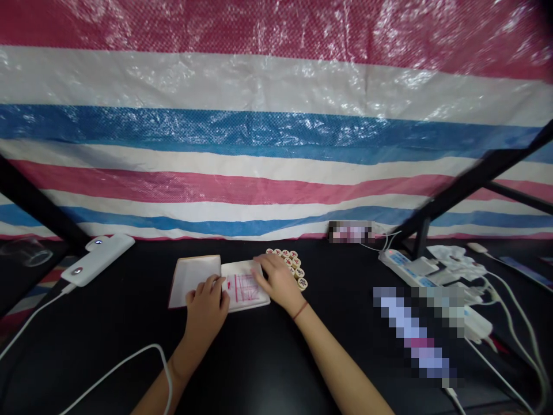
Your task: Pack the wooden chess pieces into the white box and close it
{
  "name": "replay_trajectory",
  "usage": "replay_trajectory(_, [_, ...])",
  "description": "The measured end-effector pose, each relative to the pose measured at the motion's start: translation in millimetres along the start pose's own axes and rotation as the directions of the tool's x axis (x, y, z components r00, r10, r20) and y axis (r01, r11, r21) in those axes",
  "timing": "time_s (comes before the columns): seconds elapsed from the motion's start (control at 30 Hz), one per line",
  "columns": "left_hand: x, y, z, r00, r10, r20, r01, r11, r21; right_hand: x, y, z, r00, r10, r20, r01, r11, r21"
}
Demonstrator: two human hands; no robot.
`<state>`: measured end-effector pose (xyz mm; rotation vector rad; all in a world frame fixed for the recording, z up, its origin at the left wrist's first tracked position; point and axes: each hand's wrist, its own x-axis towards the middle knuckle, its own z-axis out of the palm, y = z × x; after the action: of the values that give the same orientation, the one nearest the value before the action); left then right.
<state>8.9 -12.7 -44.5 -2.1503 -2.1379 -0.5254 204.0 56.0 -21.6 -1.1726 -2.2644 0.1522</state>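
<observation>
An opened flat box (pixel 196 276) lies on the black table, its lid folded out to the left. In its right half is a folded white sheet (pixel 245 288) printed with pink grid lines. My left hand (pixel 209 300) rests over the middle of the box, fingers slightly bent and apart, at the sheet's left edge. Across the box's right side lies my right hand (pixel 279 282), its fingers stretched and thumb apart, near the sheet's upper right. Several round Chinese chess pieces (pixel 299 273) with red and black characters are grouped beside it; my right hand partly hides them.
A white power bank (pixel 98 260) with a cable (pixel 129 351) is at the left. At the right are a power strip (pixel 432 291) with plugs and cables, plus a blurred-out device (pixel 412 334). A striped tarp (pixel 259 144) hangs behind the table.
</observation>
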Motion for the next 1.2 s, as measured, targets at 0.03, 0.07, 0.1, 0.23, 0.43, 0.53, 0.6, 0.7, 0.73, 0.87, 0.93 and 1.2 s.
replay_trajectory(0.03, [-0.1, 0.1, -0.5, 1.0, 0.001, 0.004, -0.001, 1.0, -0.004, 8.1, 6.8, -2.6, 0.997, 0.07, -0.02, -0.071, 0.996, -0.056])
replay_trajectory(0.07, [-0.2, 0.2, -1.1, 1.0, 0.003, 0.008, -0.003, 1.0, -0.009, 16.4, 13.2, -4.7, 0.989, 0.148, -0.013, -0.148, 0.98, -0.134])
replay_trajectory(0.1, [-0.4, 0.3, -1.7, 1.0, 0.006, 0.012, -0.006, 1.0, -0.013, 24.4, 19.1, -6.1, 0.976, 0.217, 0.025, -0.207, 0.952, -0.224])
replay_trajectory(0.23, [-1.9, 0.7, -3.7, 0.999, 0.018, 0.03, -0.018, 0.999, -0.028, 47.0, 32.1, -5.4, 0.917, 0.36, 0.173, -0.255, 0.861, -0.441])
replay_trajectory(0.43, [-3.6, -0.1, -0.9, 0.997, 0.055, 0.045, -0.053, 0.998, -0.036, 54.7, 32.0, -0.8, 0.882, 0.394, 0.259, -0.236, 0.845, -0.48])
replay_trajectory(0.53, [-3.8, -0.2, 1.4, 0.997, 0.078, 0.021, -0.078, 0.997, -0.029, 57.1, 31.1, -0.8, 0.875, 0.395, 0.282, -0.226, 0.846, -0.483])
replay_trajectory(0.6, [-3.8, -0.1, 2.4, 0.997, 0.076, 0.009, -0.076, 0.997, -0.01, 59.8, 31.3, -0.9, 0.872, 0.393, 0.292, -0.222, 0.849, -0.479])
replay_trajectory(0.7, [-3.8, -0.8, 3.8, 0.998, 0.055, 0.008, -0.055, 0.998, 0.034, 64.4, 31.6, -2.1, 0.878, 0.381, 0.289, -0.225, 0.862, -0.454])
replay_trajectory(0.73, [-3.8, -1.6, 4.5, 0.999, 0.051, 0.006, -0.051, 0.998, 0.047, 65.5, 31.1, -3.1, 0.884, 0.376, 0.277, -0.231, 0.868, -0.439])
replay_trajectory(0.87, [-1.7, -7.9, 6.8, 0.998, 0.038, -0.046, -0.034, 0.996, 0.087, 60.3, 20.9, -7.3, 0.92, 0.343, 0.19, -0.268, 0.904, -0.334])
replay_trajectory(0.93, [1.1, -10.5, 5.8, 0.993, 0.018, -0.116, -0.005, 0.994, 0.105, 50.3, 11.3, -6.3, 0.946, 0.297, 0.13, -0.278, 0.95, -0.145])
replay_trajectory(1.2, [1.2, 16.1, -2.5, 0.914, 0.393, -0.099, -0.405, 0.893, -0.196, 3.8, -15.8, 21.6, 0.963, 0.266, 0.034, -0.254, 0.861, 0.44])
